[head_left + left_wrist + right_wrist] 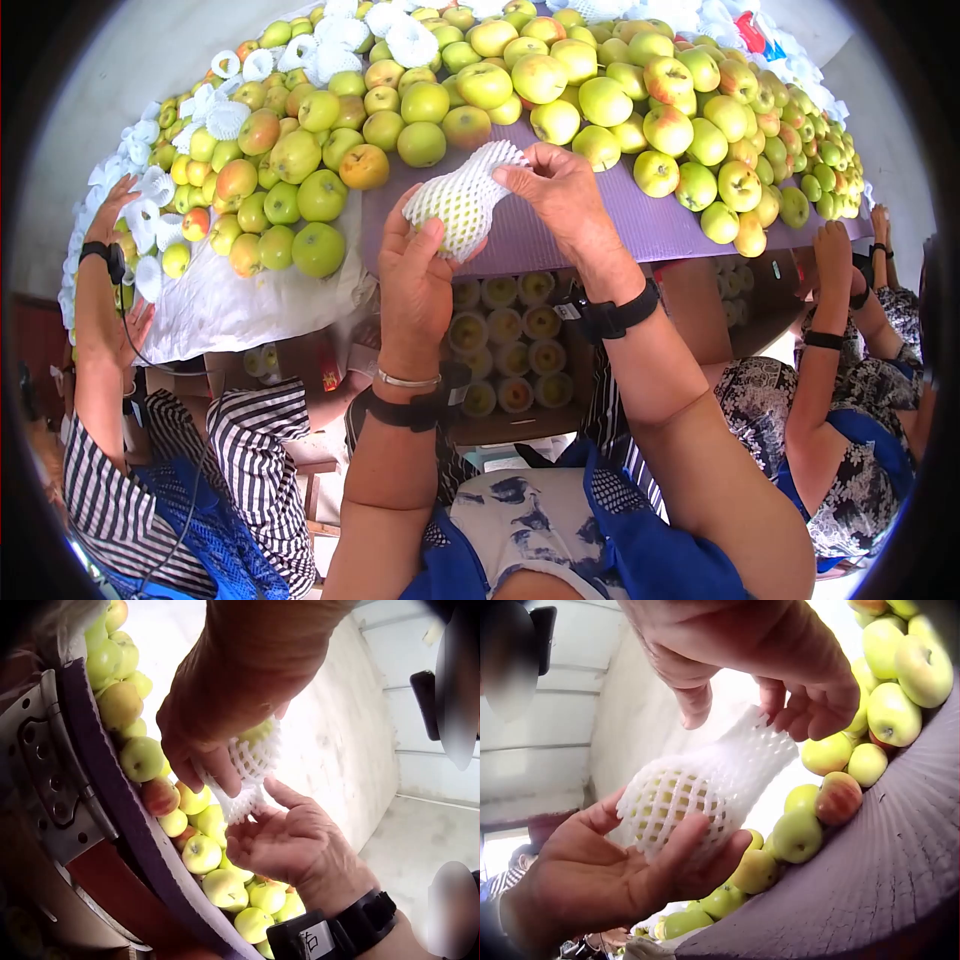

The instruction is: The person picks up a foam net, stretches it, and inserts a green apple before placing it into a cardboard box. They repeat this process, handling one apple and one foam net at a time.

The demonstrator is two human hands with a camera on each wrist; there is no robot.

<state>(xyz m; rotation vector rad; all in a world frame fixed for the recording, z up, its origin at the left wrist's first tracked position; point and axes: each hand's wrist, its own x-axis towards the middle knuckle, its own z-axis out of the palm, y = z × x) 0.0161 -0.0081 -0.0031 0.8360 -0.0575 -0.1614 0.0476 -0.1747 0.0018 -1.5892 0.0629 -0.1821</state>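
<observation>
A yellow-green apple (667, 802) sits inside a white foam net sleeve (465, 195), its skin showing through the mesh. My left hand (420, 275) cups the sleeved apple from below, the thumb lying across its side. The sleeve's narrow loose end (769, 746) stretches out beyond the apple. At that end is my right hand (568, 195), with curled fingertips holding the foam, as the right wrist view shows; the thumb stands apart from it there. In the left wrist view, my left hand (202, 735) covers part of the apple and my right hand (292, 840) is below.
Many loose apples (485, 85) are heaped across the purple-covered table (520, 235). White foam sleeves (335, 45) lie at the back and left. Below the table edge, a box (510, 425) holds rows of sleeved apples. Other people's arms (100, 300) reach in from both sides.
</observation>
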